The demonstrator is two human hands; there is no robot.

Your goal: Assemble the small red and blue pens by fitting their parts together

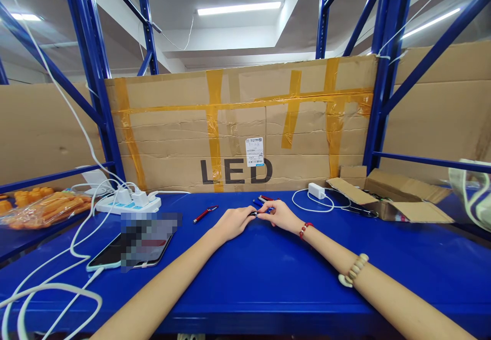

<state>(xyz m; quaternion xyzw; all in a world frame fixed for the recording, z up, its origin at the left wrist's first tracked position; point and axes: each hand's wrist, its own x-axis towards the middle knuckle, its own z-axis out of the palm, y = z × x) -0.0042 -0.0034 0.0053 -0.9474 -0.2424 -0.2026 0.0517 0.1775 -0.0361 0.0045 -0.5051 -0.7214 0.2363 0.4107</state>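
Small dark part [253,213] pinched between both hands: too small to identify. Pens [264,199] behind right hand [282,215] partly hidden. Phone [115,253] screen blurred out. Box [387,197] contents unclear. Orange packets [46,204], white bag [471,197] cut off by edges.

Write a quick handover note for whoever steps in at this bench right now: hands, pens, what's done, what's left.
Left hand and right hand meet at mid-table, both pinching one small dark pen between their fingertips; what exactly they are doing to it is too small to tell.
A few more pens, red and blue, lie just behind the hands. One red pen lies apart, to the left.
Open cardboard box sits at right, white charger beside it. Power strip and a phone at left.
Done: cannot be judged from this view. Left: the held pen and the loose ones on the blue table.
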